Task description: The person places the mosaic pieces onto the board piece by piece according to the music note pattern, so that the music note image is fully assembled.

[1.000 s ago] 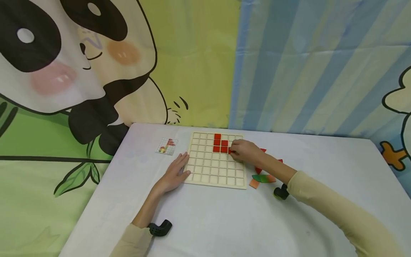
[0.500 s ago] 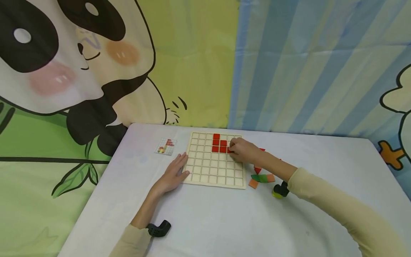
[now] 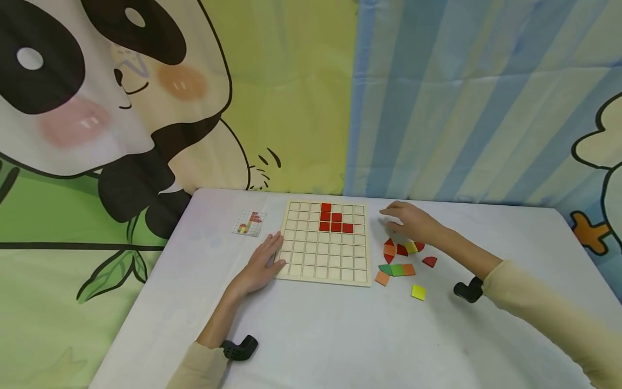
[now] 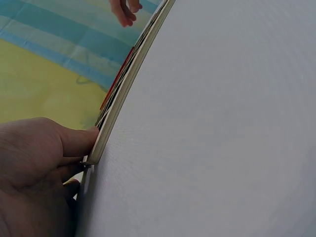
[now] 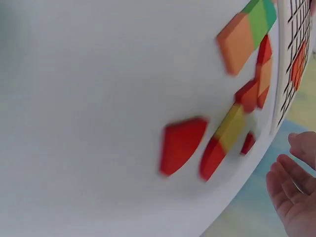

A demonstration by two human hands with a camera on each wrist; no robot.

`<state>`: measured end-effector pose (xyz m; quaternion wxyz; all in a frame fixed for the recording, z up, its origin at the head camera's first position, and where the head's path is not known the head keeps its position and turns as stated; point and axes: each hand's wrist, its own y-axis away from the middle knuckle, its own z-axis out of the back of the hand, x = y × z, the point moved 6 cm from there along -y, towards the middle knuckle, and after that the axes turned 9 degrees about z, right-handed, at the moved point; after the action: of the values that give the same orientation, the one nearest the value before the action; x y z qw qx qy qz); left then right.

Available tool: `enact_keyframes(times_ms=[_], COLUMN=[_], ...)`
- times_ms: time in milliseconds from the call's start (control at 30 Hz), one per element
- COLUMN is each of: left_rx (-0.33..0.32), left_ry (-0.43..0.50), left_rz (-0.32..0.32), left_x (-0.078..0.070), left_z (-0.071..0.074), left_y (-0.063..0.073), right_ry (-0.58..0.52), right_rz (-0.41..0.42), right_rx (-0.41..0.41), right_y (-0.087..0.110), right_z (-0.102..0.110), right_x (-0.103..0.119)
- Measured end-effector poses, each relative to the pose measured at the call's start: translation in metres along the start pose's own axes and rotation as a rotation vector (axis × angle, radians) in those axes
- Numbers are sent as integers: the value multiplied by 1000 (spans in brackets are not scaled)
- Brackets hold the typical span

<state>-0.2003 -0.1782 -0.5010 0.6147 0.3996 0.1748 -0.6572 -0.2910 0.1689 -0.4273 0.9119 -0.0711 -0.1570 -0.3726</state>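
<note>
A pale wooden grid board (image 3: 322, 259) lies on the table, with several red square tiles (image 3: 336, 226) stepped down its upper part. My left hand (image 3: 262, 265) rests with spread fingers along the board's left edge; in the left wrist view its thumb (image 4: 81, 142) lies at the board's corner. Right of the board, my right hand (image 3: 413, 221) hovers over the far side of the loose pieces, fingers extended and holding nothing. Near it lie a red quarter-round piece (image 3: 430, 261), a yellow square (image 3: 418, 292), an orange square (image 3: 382, 278) and a green square (image 3: 397, 270).
A small pattern card (image 3: 249, 223) with a coloured grid picture lies left of the board. The white table (image 3: 340, 335) ends at the back against a printed cloth (image 3: 291, 108). Each wrist wears a black camera mount, such as the left one (image 3: 240, 348).
My right hand has left the board and moved right over the loose pieces. The red tile it was touching now sits in the grid, at the lower right of the red group.
</note>
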Motion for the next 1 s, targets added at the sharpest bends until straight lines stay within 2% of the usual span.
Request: enact_keyframes(times_ms=[200, 333, 533, 800, 1000], left_rx=[-2, 0, 5, 10, 13], left_ry=[-9, -7, 4, 3, 0], left_rz=[12, 24, 25, 7, 1], left_x=[-1, 0, 0, 0, 0], left_z=[2, 2, 0, -2, 0], left_y=[0, 0, 0, -1, 0], right_ry=[-52, -95, -65, -6, 19], right_rz=[-61, -94, -36, 15, 50], right_rx=[-4, 21, 5, 107, 71], right_y=[28, 35, 28, 13, 9], right_z=[2, -5, -8, -14, -15], right_x=[-26, -31, -25, -20, -20])
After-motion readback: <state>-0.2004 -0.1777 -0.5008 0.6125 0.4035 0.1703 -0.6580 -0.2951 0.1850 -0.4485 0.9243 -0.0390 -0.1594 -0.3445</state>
